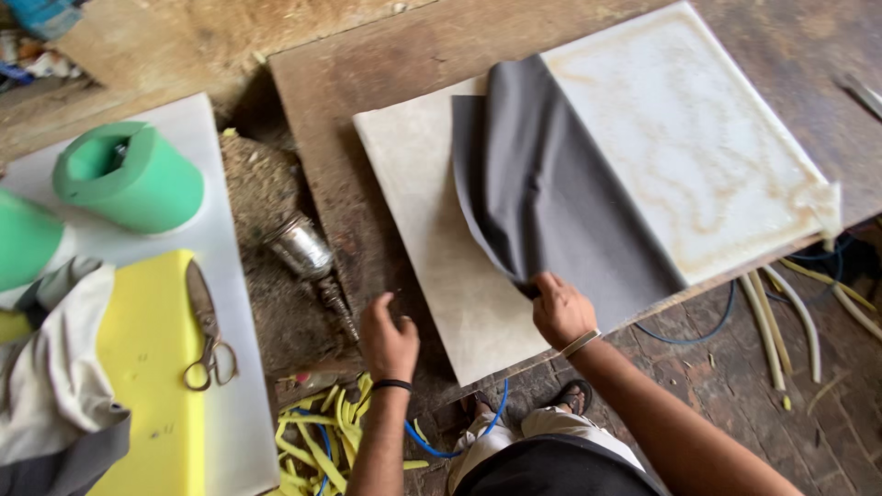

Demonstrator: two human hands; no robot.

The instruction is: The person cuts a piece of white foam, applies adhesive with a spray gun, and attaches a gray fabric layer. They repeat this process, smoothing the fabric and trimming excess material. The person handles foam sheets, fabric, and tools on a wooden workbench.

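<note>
A dark grey fabric sheet [542, 184] lies folded back over a pale rectangular board [432, 230] on a brown wooden bench [367, 64]. My right hand [559, 310] pinches the fabric's near corner at the board's front edge. My left hand [388, 342] hovers just left of the board, fingers curled loosely, holding nothing. The board's right half [680, 129] shows a whitish, glue-stained surface.
A metal spray gun [308, 253] lies left of the board. Scissors [207, 331] rest on a yellow foam slab [147, 367] over a white panel [230, 276]. Green foam rolls [129, 174] and grey cloth [55, 386] sit at left. Yellow strips [317, 432] and hoses [781, 312] litter the floor.
</note>
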